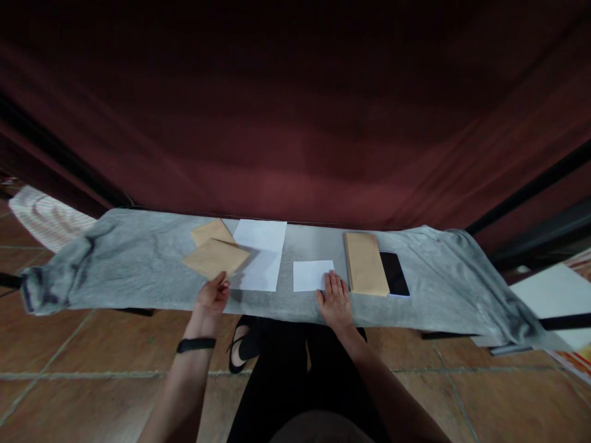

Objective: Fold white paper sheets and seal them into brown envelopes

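Observation:
My left hand [215, 294] pinches the near edge of a brown paper envelope [216, 257], which appears raised a little and casts a shadow. Behind it, another brown envelope [212, 232] lies partly covered. White sheets of paper [262, 258] spread to the right of the held envelope, which overlaps their left side. In the middle, a smaller white sheet, folded or cut [313, 275], lies flat. My right hand [336, 301] rests on its right end, fingers stretched out. Just right of that hand sits a stack of brown envelopes [367, 264].
A dark-screened tablet or phone [394, 274] lies partly under the envelope stack. Grey cloth [138, 258] covers the long narrow table. A dark red curtain [295, 154] hangs along its back edge. Striped cloth [53, 215] is at far left, a white panel [556, 301] at far right.

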A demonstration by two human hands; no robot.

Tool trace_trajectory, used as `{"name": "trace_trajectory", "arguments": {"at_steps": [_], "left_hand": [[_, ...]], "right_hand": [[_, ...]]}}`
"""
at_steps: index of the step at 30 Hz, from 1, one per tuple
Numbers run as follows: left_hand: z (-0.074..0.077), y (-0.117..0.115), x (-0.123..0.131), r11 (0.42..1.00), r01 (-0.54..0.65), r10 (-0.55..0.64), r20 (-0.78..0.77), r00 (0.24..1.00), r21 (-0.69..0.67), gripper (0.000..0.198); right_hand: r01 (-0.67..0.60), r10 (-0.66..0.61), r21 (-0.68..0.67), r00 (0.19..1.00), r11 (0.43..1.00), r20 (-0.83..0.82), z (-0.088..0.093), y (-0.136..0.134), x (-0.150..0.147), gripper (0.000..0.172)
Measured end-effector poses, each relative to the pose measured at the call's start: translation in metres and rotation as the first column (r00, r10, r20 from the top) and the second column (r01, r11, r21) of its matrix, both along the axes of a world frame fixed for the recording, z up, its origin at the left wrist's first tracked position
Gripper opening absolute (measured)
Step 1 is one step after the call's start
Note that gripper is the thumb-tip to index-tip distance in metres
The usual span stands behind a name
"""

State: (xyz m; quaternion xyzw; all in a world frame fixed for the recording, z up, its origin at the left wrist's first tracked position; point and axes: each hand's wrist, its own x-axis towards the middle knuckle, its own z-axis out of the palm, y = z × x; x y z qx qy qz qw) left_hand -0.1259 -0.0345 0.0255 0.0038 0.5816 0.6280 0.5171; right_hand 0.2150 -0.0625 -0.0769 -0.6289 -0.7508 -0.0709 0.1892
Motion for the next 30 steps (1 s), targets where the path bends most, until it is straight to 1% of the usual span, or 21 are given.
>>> {"name": "trace_trajectory", "arguments": {"at_steps": [4,7,10,12,14,17,19,20,22,23,24,26,27,28,30], "left_hand": [[-0.021,-0.017,0.063,0.997,0.076,-0.077,0.030,0.997,0.023,0.021],[-0.033,-0.020,0.096,0.989,0.144,-0.144,0.014,0.989,0.034,0.023],[-0.038,-0.020,0.109,0.968,0.246,-0.243,-0.056,0.968,0.046,0.020],[-0.041,-0.024,0.114,0.939,0.341,-0.333,-0.129,0.934,0.043,0.017],[-0.044,-0.032,0.121,0.898,0.439,-0.422,-0.225,0.878,0.029,0.020],[-0.048,-0.045,0.141,0.829,0.560,-0.506,-0.414,0.756,0.010,0.032],[-0.049,-0.050,0.160,0.775,0.632,-0.515,-0.570,0.640,0.010,0.036],[-0.050,-0.051,0.169,0.739,0.673,-0.504,-0.654,0.565,0.011,0.038],[-0.052,-0.049,0.188,0.661,0.750,-0.467,-0.795,0.387,-0.023,0.048],[-0.055,-0.047,0.196,0.622,0.778,-0.439,-0.860,0.260,-0.083,0.053],[-0.057,-0.044,0.203,0.587,0.787,-0.401,-0.913,0.077,-0.191,0.058],[-0.064,-0.036,0.213,0.558,0.725,-0.333,-0.909,-0.251,-0.405,0.062],[-0.068,-0.032,0.216,0.557,0.676,-0.314,-0.876,-0.367,-0.482,0.065],[-0.071,-0.027,0.218,0.561,0.638,-0.312,-0.849,-0.427,-0.527,0.066],[-0.077,-0.016,0.218,0.574,0.585,-0.320,-0.815,-0.484,-0.573,0.068]], "right_hand": [[-0.002,0.002,-0.019,1.000,1.000,0.005,0.001,0.000,0.000,0.058],[0.004,-0.004,-0.029,1.000,1.000,0.009,0.001,0.001,0.000,0.057],[0.010,-0.009,-0.042,1.000,0.999,0.018,0.001,0.001,0.000,0.057],[0.012,-0.011,-0.050,1.000,0.999,0.019,0.001,0.001,0.000,0.057],[0.010,-0.009,-0.055,1.000,0.998,0.017,0.001,0.001,0.000,0.058],[0.007,-0.006,-0.063,1.000,0.998,0.015,0.001,0.001,0.000,0.059],[0.001,0.001,-0.080,1.000,0.997,0.020,0.001,0.000,0.001,0.060],[-0.003,0.006,-0.095,1.000,0.995,0.025,0.002,0.000,0.001,0.060],[-0.009,0.014,-0.130,0.999,0.991,0.038,0.004,0.000,0.002,0.059],[-0.011,0.018,-0.146,0.999,0.989,0.046,0.005,0.000,0.002,0.058],[-0.012,0.021,-0.159,0.998,0.987,0.053,0.006,0.000,0.002,0.057],[-0.014,0.025,-0.170,0.998,0.985,0.063,0.007,0.000,0.002,0.056],[-0.016,0.027,-0.168,0.998,0.986,0.064,0.007,0.000,0.001,0.055],[-0.019,0.030,-0.163,0.998,0.986,0.063,0.007,0.000,0.001,0.055],[-0.021,0.029,-0.144,0.998,0.989,0.051,0.006,-0.001,0.001,0.054]]}}
